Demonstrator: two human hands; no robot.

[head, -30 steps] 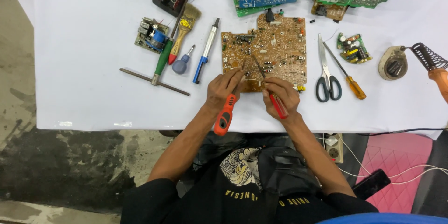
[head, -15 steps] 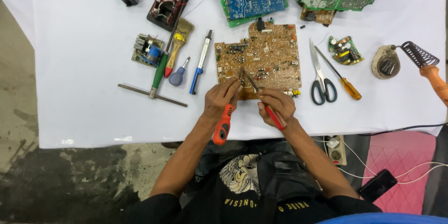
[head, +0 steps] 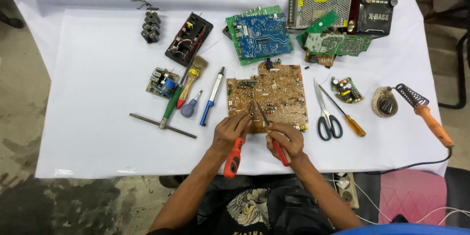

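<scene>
A brown circuit board, flat and crowded with small parts, is lying mid-bench. An orange-handled tool is gripped by the left hand. A red-handled screwdriver is held by the right hand, its tip on the board.

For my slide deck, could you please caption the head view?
Both hands, left and right, work red-handled tools on a brown circuit board beside scissors.

Both hands work at the near edge of a brown board on the white cloth. The left hand grips an orange screwdriver; the right hand holds a red-handled tool (tip on the board). Scissors lie just right.
</scene>
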